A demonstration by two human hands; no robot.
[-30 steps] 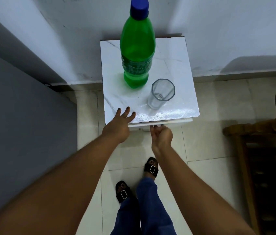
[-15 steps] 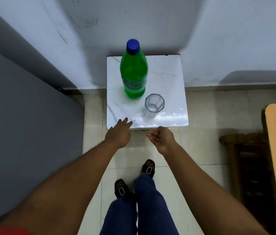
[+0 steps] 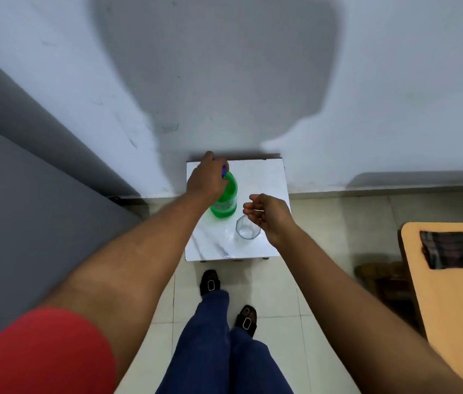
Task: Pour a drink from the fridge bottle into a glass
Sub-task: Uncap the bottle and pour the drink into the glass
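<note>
A green plastic bottle (image 3: 226, 201) with a blue cap stands upright on a small white marble-top table (image 3: 264, 177) against the wall. My left hand (image 3: 206, 177) wraps over its neck and cap, hiding most of the cap. An empty clear glass (image 3: 247, 231) stands just right of and in front of the bottle. My right hand (image 3: 264, 213) hovers above the glass, fingers curled loosely apart, holding nothing.
A grey fridge side (image 3: 25, 194) fills the left. A wooden table (image 3: 452, 302) with a dark folded cloth (image 3: 452, 249) stands at the right, a dark wooden stool (image 3: 381, 280) beside it. My legs and sandals are on the tiled floor (image 3: 338, 251) before the small table.
I have stood up and back, so the table looks smaller. My left hand rose from the table's front edge onto the bottle's top. My right hand lifted to above the glass.
</note>
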